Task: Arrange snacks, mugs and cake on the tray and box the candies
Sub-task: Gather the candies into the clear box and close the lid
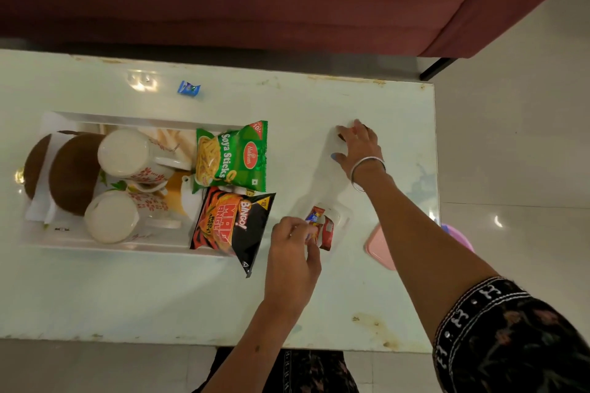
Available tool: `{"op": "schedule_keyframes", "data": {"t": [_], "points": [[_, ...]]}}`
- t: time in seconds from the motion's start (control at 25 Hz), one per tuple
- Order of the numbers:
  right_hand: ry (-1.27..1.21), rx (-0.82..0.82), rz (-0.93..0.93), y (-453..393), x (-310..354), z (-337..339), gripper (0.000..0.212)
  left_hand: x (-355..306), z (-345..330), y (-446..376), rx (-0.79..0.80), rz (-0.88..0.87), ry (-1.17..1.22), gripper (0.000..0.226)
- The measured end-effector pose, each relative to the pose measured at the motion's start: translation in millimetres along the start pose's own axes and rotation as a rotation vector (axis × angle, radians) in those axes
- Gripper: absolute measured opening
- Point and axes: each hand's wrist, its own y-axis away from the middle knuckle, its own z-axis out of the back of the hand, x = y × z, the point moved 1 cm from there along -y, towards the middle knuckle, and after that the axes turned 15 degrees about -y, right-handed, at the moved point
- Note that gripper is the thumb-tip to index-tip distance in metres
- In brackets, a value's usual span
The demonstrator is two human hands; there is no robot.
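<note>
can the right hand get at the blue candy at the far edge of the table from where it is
Probably yes. The blue candy lies alone on bare table, beyond the tray, nothing covering it. The right hand rests farther right; open tabletop lies between them.

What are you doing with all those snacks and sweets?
A person is tidying treats on a pale glass-topped table. The white rectangular tray already holds two round brown cakes, two white flowered mugs, a green Soya Sticks packet and a black and orange Bingo packet. The left hand is putting red-wrapped candies into a small clear plastic box. The right hand reaches for something small farther along the table. One blue-wrapped candy lies loose, and a pink lid waits nearby.
</note>
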Motion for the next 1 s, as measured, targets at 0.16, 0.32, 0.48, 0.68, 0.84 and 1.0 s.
{"op": "schedule_keyframes", "data": {"t": [0.16,0.32,0.48,0.68,0.84,1.0], "points": [[-0.042,-0.069,0.015,13,-2,3,0.026,-1,-8,-3,0.129,0.070,-0.077,0.043],[-0.438,-0.200,-0.029,60,13,20,0.021,-8,-8,-4,0.217,0.128,-0.105,0.050],[-0.535,-0.144,0.034,123,26,10,0.024,-20,9,-1,0.125,0.068,-0.014,0.037],[-0.502,-0.054,-0.043,148,29,-8,0.046,-18,54,-28,0.018,0.043,0.104,0.026],[-0.408,-0.289,-0.134,153,21,-8,0.043,3,85,-66,-0.039,0.074,0.153,0.024],[-0.363,-0.275,-0.307,151,12,-19,0.044,20,113,-102,-0.136,-0.032,0.166,0.018]]}}
